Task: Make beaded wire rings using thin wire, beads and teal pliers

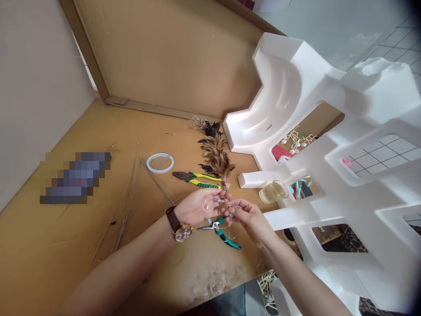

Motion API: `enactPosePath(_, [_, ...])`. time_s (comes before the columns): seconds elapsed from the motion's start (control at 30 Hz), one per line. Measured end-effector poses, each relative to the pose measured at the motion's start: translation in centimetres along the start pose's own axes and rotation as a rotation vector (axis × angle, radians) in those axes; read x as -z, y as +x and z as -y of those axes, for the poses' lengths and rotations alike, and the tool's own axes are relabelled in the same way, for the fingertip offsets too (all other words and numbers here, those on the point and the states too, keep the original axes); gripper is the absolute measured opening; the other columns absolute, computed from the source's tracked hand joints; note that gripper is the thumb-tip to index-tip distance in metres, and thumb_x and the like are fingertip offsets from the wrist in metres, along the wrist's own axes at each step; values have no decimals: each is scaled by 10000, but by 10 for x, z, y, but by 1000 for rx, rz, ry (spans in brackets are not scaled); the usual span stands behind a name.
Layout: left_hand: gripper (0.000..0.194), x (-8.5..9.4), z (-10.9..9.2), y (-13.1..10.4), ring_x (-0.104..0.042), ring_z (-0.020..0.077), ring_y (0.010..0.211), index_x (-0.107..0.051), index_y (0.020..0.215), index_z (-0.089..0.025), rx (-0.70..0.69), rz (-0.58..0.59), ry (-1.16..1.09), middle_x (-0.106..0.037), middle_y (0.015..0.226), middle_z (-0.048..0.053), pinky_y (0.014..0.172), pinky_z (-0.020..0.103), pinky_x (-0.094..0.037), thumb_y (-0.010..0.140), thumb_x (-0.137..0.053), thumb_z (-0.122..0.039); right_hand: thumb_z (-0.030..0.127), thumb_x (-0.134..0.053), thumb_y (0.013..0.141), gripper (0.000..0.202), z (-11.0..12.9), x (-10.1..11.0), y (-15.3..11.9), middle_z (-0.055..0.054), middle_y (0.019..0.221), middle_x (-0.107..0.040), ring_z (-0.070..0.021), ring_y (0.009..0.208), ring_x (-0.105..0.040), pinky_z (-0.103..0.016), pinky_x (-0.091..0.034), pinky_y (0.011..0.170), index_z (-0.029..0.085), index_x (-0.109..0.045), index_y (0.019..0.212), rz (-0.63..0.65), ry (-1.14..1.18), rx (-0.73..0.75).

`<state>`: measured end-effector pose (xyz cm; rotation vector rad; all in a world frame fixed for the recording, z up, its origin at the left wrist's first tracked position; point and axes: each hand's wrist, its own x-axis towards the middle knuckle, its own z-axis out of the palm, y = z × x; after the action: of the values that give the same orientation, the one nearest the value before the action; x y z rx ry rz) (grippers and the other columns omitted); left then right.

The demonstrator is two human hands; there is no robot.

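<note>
My left hand [197,207] is turned palm up, its fingers curled around a thin wire strung with small clear beads [208,207]. A loop of the wire lies across the palm. My right hand [248,216] pinches the same beaded wire between thumb and fingertips, close to the left fingertips. Just beyond the hands lies a bundle of brown and black feathers [215,151], its bound stem end pointing towards them. Pliers with yellow and green handles [204,181] rest beside the left hand. Below the hands lie teal-handled pliers [227,239], partly hidden by them.
A white tape roll [148,163] and long thin wires [129,204] lie on the brown table [164,276] to the left. A glass of yellowish liquid [274,192] stands at the right, beside a large white moulded foam piece [283,83]. Cardboard [164,52] rises behind.
</note>
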<state>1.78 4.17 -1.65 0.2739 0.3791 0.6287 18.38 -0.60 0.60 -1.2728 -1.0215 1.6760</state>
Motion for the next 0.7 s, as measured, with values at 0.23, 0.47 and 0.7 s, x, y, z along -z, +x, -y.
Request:
enactPosePath(0.23, [104, -4, -3, -3, -596, 159, 743, -558, 792, -110, 46, -45, 8, -617, 892, 81, 760, 328, -478, 818, -472, -163, 255, -696, 690, 183, 4, 0, -1, -18, 700, -659, -78, 549, -566, -203, -435, 560, 140, -643, 821, 36, 70, -51])
enactPosePath(0.47, [103, -5, -3, -2, -566, 139, 756, -558, 775, -130, -2, -69, 162, -593, 818, 47, 746, 280, -455, 782, -495, -210, 239, -699, 686, 161, 5, 0, -3, -4, 659, -655, -84, 544, -568, -206, -433, 543, 146, -641, 803, 0, 125, -67])
enactPosePath(0.7, [171, -18, -4, -11, -503, 130, 718, -563, 688, -149, -482, -125, 934, -548, 709, 5, 713, 253, -397, 806, -496, -253, 275, -708, 654, 185, 6, -4, -5, -11, 637, -671, -109, 547, -597, -238, -446, 558, 157, -635, 778, -71, -42, 32])
